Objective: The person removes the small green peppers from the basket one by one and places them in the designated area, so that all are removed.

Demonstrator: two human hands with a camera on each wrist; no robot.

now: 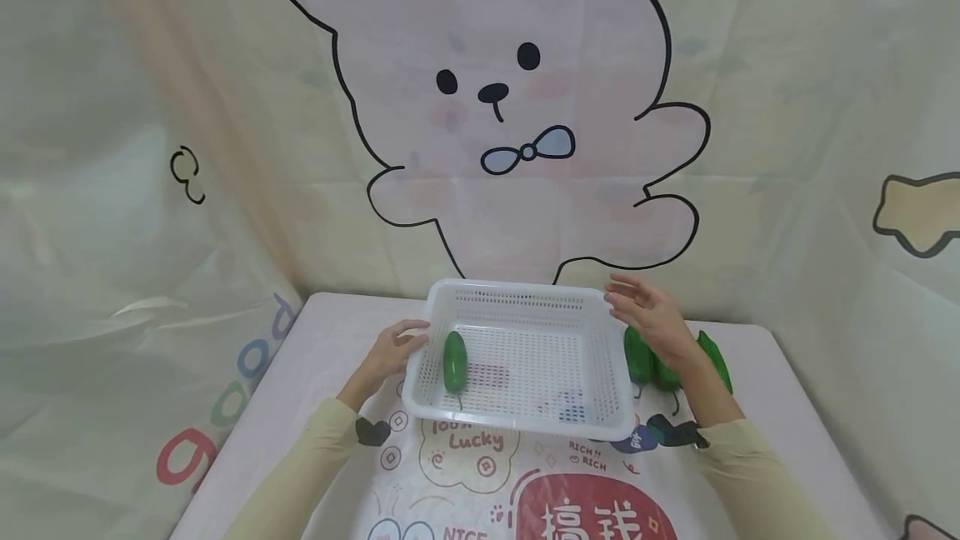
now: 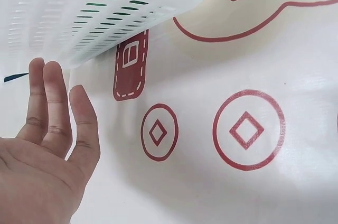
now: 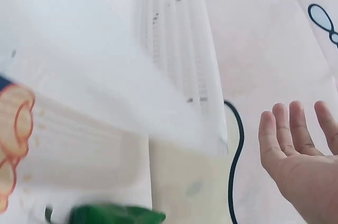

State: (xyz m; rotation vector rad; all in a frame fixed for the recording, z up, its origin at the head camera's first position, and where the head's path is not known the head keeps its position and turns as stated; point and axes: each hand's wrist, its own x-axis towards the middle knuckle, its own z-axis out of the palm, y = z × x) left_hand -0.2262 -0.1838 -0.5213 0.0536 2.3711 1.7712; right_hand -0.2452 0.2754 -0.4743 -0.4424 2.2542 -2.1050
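Observation:
A white perforated plastic basket point(image 1: 517, 423) is in the middle of the table, with one green pepper point(image 1: 454, 363) lying inside near its left wall. At the basket's left side is my left hand point(image 1: 390, 354), its fingers extended against or very near the wall; contact is hard to tell. My right hand point(image 1: 654, 319) hovers by the upper right corner of the basket, fingers spread and holding nothing. Below that hand, right of the basket, lie green peppers point(image 1: 638, 355), partly hidden by the hand and forearm. The right wrist view shows one blurred pepper point(image 3: 113, 214) at its bottom edge.
A white tablecloth point(image 1: 472, 515) printed with red and dark drawings covers the table. Behind it hangs a curtain point(image 1: 600, 215) with a large cartoon animal, and more sheeting point(image 1: 97, 290) closes off the left and right sides.

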